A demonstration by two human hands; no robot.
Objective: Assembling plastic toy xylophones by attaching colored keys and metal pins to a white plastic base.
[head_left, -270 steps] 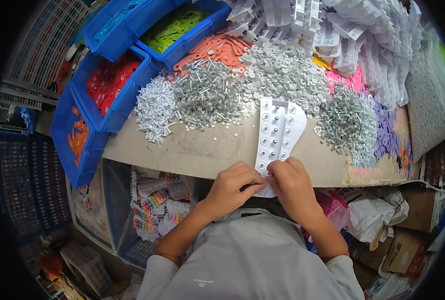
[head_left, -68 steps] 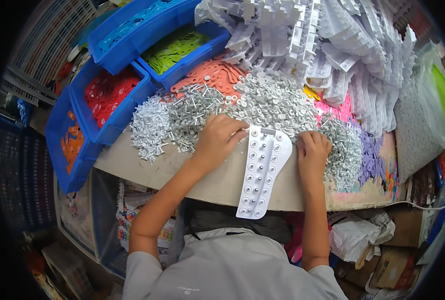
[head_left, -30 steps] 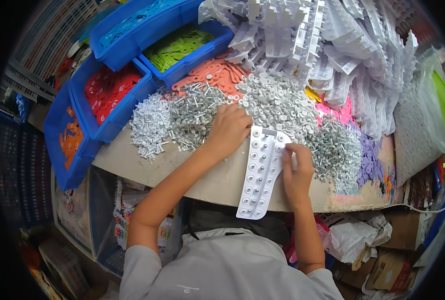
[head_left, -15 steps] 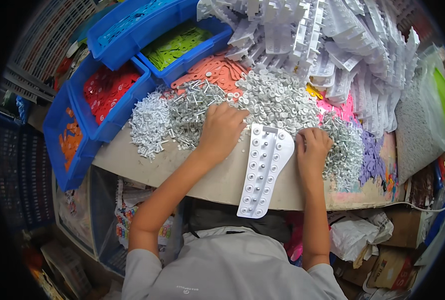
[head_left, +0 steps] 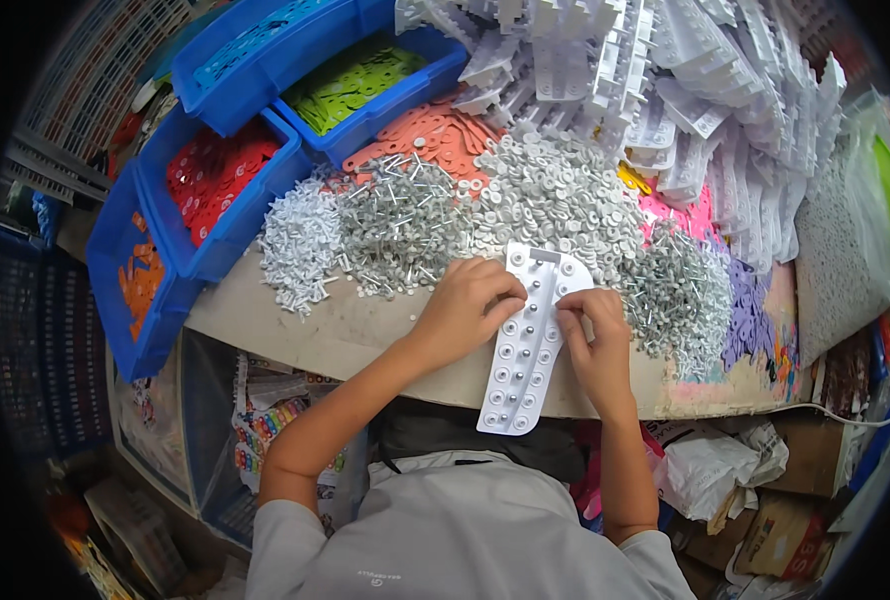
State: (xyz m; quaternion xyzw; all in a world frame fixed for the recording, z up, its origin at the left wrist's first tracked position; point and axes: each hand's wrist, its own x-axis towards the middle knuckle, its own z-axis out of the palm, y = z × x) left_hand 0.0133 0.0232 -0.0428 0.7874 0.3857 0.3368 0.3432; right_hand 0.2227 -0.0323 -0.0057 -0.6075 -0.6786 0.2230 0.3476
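A white plastic tray-like piece (head_left: 517,395), wider at its far end, lies at the near edge of the table. Round white washers line both its sides, and metal pins stand in a row along its middle groove. At its far left side, my left hand (head_left: 465,308) is closed in a pinch over the edge. Opposite it, my right hand (head_left: 599,335) pinches over the far right side. What the fingertips hold is too small to tell. Just beyond are heaps of grey-white washers (head_left: 565,195) and silver pins (head_left: 405,225).
Small white rivets (head_left: 300,245) lie at left; more silver pins (head_left: 680,290) and purple pieces (head_left: 747,310) at right. Blue bins (head_left: 230,255) hold red, green and orange pieces. Stacked white plastic parts (head_left: 655,90) rise at the back, beside a clear bag (head_left: 845,240) of grey bits.
My left hand has come from the pin and washer heaps toward me onto the white piece. My right hand has moved left from beside the right pin heap to the piece's right side.
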